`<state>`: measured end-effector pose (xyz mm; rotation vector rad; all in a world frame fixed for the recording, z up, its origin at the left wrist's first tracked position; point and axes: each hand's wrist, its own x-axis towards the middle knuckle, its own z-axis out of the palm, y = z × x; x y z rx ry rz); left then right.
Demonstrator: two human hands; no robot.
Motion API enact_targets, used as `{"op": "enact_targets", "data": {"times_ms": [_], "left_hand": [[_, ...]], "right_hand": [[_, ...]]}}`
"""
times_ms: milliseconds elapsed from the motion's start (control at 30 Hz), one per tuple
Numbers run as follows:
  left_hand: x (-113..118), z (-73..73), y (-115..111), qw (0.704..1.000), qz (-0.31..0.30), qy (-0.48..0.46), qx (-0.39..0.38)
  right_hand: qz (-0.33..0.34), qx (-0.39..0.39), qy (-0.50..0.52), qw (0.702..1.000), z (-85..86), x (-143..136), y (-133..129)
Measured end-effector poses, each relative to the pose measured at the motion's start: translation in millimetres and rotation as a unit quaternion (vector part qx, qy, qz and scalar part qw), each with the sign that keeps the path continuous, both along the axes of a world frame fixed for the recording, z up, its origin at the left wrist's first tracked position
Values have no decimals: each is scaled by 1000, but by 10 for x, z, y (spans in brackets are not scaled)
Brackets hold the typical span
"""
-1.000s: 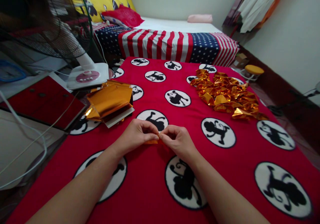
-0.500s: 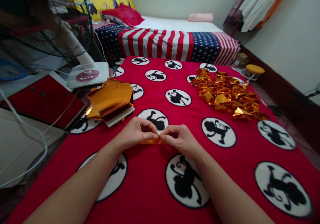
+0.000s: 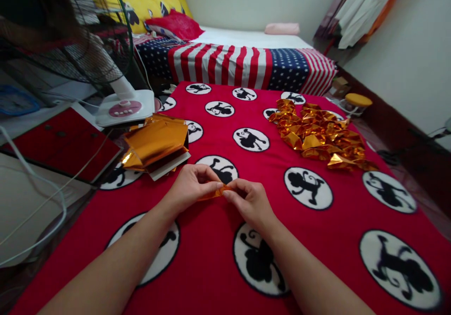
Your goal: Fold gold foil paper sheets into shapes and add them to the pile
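Note:
Over the middle of the red cloth (image 3: 204, 268), a small piece of gold foil paper (image 3: 210, 195) is pinched between both hands. My left hand (image 3: 192, 183) grips its left part between thumb and fingers. My right hand (image 3: 251, 202) pinches the right end, thumb close to the left fingertips. Much of the foil is hidden behind the fingers. Left of the hands lies a stack of flat gold foil sheets (image 3: 155, 141), some with pale undersides. A heap of folded gold foil pieces (image 3: 317, 134) rests at the far right of the cloth.
A fan with a white base (image 3: 127, 108) stands at the left, beside a dark red panel (image 3: 63, 136) and a white cable (image 3: 61, 197). Beyond the cloth is a bed with a striped, starred cover (image 3: 225, 64). A yellow-topped stool (image 3: 358, 100) stands at the right.
My right hand has shifted slightly down and turned, its thumb now lower on the foil. More of the foil shows between the fingertips. The left hand has barely moved.

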<state>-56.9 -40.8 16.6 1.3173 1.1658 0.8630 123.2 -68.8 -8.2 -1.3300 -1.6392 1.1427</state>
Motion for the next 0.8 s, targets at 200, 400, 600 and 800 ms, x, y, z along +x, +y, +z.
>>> {"op": "enact_targets", "data": {"times_ms": [200, 400, 600, 800], "left_hand": [[47, -2, -31, 1000, -2, 5, 16], [79, -19, -30, 999, 1, -35, 20], [48, -36, -18, 999, 0, -44, -14], [67, 15, -70, 999, 24, 17, 46]], "right_hand": [[10, 8, 1, 1000, -14, 5, -2], [-10, 31, 37, 999, 42, 17, -3], [-89, 33, 133, 986, 61, 86, 12], [-107, 36, 148, 983, 1, 101, 18]]}}
